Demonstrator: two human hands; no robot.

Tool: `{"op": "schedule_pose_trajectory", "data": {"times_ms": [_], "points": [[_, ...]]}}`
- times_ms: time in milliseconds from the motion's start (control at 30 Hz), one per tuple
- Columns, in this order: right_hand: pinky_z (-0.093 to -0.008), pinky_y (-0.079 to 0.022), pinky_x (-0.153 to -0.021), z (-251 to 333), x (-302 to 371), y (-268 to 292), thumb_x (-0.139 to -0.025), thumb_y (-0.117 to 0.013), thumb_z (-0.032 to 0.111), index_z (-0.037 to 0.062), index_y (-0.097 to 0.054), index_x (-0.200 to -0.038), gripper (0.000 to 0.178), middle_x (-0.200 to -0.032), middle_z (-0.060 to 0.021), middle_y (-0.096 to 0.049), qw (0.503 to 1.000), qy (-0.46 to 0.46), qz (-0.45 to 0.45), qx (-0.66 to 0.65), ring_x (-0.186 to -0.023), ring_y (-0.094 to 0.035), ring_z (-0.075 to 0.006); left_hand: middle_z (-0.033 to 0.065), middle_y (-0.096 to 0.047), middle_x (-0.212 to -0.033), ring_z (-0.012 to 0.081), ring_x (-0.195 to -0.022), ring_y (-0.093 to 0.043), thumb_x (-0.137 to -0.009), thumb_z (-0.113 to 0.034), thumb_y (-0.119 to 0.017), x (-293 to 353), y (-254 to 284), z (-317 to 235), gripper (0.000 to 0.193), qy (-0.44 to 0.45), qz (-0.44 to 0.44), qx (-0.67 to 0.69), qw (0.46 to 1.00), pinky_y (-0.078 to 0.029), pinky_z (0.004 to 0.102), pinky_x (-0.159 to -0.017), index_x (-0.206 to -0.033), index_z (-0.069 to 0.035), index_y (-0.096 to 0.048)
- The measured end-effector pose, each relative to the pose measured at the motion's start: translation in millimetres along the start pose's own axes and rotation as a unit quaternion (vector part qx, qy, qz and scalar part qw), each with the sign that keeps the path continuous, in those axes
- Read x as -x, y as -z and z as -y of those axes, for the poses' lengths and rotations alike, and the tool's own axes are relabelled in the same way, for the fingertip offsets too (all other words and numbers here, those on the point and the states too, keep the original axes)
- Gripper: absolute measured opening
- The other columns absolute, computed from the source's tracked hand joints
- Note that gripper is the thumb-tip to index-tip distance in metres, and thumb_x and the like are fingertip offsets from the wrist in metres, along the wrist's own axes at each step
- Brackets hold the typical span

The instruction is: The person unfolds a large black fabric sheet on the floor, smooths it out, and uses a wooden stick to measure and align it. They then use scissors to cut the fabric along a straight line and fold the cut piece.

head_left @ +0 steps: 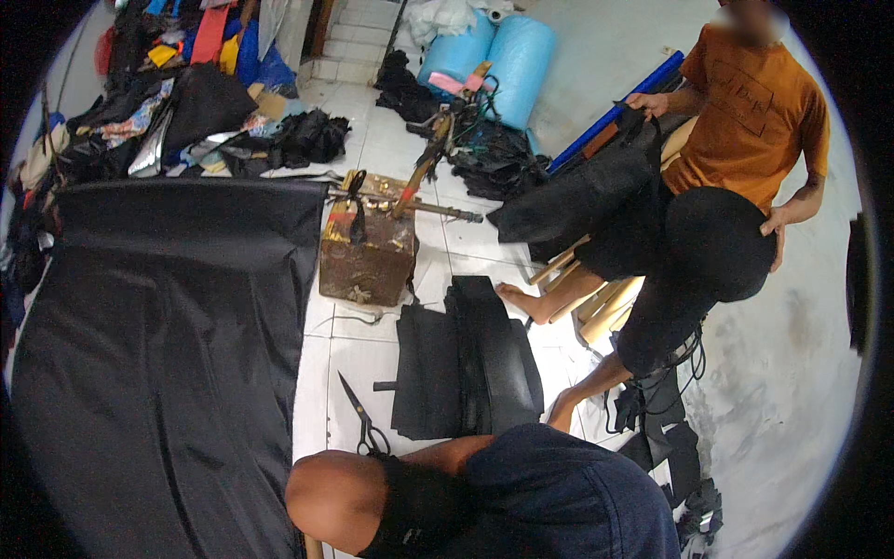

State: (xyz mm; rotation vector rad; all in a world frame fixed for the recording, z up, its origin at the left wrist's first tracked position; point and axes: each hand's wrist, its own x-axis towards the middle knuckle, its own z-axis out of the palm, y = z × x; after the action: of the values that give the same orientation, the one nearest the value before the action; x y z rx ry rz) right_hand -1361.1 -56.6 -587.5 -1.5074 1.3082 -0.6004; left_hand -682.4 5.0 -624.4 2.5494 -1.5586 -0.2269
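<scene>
Neither of my hands shows in this view. My bent bare knee [335, 503] with a black band and my dark blue shorts [568, 494] fill the lower edge. Just beyond the knee, black-handled scissors [363, 419] lie on the white tiles, blades pointing away. Right of them rests a group of flat black fabric pieces [433, 373], partly overlapping. A large sheet of black fabric [168, 354] covers the floor on the left. At the right, a person in an orange T-shirt [745, 112] stands holding black fabric [605, 196] in one hand and a rounded black piece [717, 244] in the other.
A worn brown box [368, 256] with a metal bar on top stands mid-floor. Blue rolls [517, 70] and black scraps [498, 163] lie behind it. A mixed fabric pile [200, 121] occupies the back left. Cardboard tubes [610, 303] and black strips [684, 456] lie by the right wall.
</scene>
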Motion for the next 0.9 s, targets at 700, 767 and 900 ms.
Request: {"op": "schedule_pose_trajectory", "data": {"times_ms": [700, 767, 900], "points": [[-0.0422, -0.047, -0.063, 245, -4, 6, -0.084, -0.069, 0.031, 0.0055, -0.060, -0.083, 0.027, -0.074, -0.0121, -0.061, 0.901, 0.403, 0.020, 0.157, -0.069, -0.060, -0.0297, 0.0220, -0.069, -0.098, 0.0411, -0.094, -0.065, -0.088, -0.033, -0.059, -14, -1, -29, 0.036, -0.110, -0.069, 0.044, 0.991, -0.051, 0.0475, -0.083, -0.102, -0.001, -0.068], [-0.0482, -0.048, -0.066, 235, -2, 1, -0.080, -0.071, 0.033, 0.0069, -0.061, -0.081, 0.028, -0.076, -0.0135, -0.064, 0.887, 0.382, 0.060, 0.251, -0.075, -0.063, -0.0359, 0.0220, -0.069, -0.098, 0.0418, -0.094, -0.065, -0.088, -0.035, -0.059, -18, -9, -42, 0.038, -0.166, -0.077, 0.086, 0.979, -0.051, 0.0486, -0.082, -0.102, -0.002, -0.068], [-0.0516, -0.049, -0.071, 239, -10, -7, -0.077, -0.071, 0.034, 0.0084, -0.063, -0.082, 0.027, -0.080, -0.0136, -0.066, 0.891, 0.332, 0.094, 0.297, -0.082, -0.064, -0.0380, 0.0227, -0.069, -0.099, 0.0428, -0.094, -0.065, -0.087, -0.040, -0.059, -16, -6, -49, 0.041, -0.073, -0.046, 0.029, 0.996, -0.051, 0.0501, -0.082, -0.103, -0.003, -0.068]]}}
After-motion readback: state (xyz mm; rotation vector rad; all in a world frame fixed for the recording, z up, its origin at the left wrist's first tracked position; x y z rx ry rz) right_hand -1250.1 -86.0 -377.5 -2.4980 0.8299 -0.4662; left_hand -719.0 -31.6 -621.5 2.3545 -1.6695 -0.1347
